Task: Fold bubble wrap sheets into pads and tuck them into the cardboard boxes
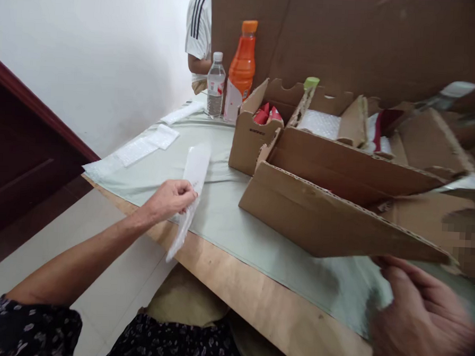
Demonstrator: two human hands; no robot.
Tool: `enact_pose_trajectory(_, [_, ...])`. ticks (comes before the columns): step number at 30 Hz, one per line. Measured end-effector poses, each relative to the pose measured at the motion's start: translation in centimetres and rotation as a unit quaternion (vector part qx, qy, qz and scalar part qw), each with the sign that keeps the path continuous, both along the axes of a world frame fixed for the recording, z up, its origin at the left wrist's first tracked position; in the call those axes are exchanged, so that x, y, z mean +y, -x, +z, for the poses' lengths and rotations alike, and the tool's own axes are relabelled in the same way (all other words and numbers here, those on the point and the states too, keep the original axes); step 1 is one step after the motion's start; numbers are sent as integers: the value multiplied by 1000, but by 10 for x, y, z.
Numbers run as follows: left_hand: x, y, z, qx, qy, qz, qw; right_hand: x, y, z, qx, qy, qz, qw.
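My left hand (pixel 177 197) is closed on a flat, whitish bubble wrap bag (pixel 197 168) and holds it up over the near edge of the table. The bag's upper and lower ends stick out past the fingers. At the lower right, my right hand (pixel 421 310) is blurred, its thumb and fingers curled together just below the edge of a long cardboard bin (pixel 311 211). Whatever those fingers hold, if anything, cannot be made out. More bubble wrap bags (pixel 146 145) lie flat along the table's left side.
Behind the long bin stand more cardboard bins (pixel 247 146), holding red packets (pixel 267 115) and bubble wrap (pixel 320 123). A clear bottle (pixel 215 86) and an orange bottle (pixel 243 64) stand at the back. A tall cardboard panel (pixel 348 40) rises behind. A person in a white sleeve (pixel 198 24) is beyond.
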State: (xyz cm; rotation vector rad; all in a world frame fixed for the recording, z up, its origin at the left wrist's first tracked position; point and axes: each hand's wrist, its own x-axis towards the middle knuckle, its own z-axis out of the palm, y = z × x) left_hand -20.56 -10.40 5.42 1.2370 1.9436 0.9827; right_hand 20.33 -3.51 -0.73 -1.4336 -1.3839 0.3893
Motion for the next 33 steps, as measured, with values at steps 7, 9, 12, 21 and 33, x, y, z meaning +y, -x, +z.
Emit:
enact_pose_trajectory(7, [-24,-102,-38,-237,10,-72,969,-116,45,-9,91,69,138,984])
enact_pose_trajectory(9, [-26,-127,-49,-286,23,-81,955,-133,37,-13,92,93,150,980])
enact_pose_trajectory(12, [-34,-157,-55,-370,35,-94,924,-141,28,-14,30,164,188,968])
enact_pose_trajectory(21, [-60,-132,-64,110,-211,-124,963,-128,48,-18,-48,159,108,980])
enact_pose_trajectory(33, [-58,-75,-83,272,-148,-159,937,-168,41,-4,-127,195,306,923])
